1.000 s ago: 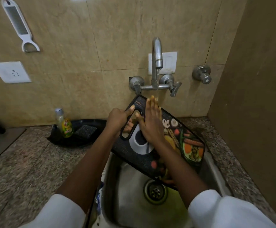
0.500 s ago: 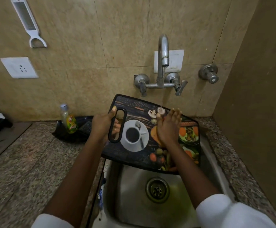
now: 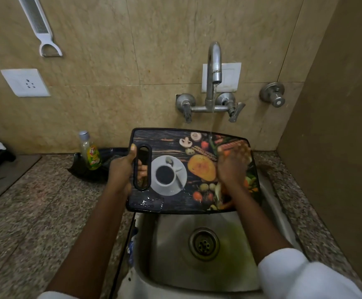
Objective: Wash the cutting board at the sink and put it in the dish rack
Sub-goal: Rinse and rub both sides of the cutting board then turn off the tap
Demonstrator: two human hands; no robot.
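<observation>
Now rinsing | sink (image 3: 167,251) open below me, drain clear | left hand (image 3: 120,169) curled through the handle slot, gripping the cutting board (image 3: 169,145) level over the basin so runoff drops in | right hand (image 3: 232,167) flat, fingers together, rubbing the right end | faucet (image 3: 214,67) stream lands on the far edge | wall close behind, counter free leftward.

One head-worn wide-angle camera is looking forward and down from close above the sink (image 3: 270,197), facing the tiled wall (image 3: 115,61) and tap (image 3: 213,61), taking in the desk (image 3: 35,212) alongside.
</observation>
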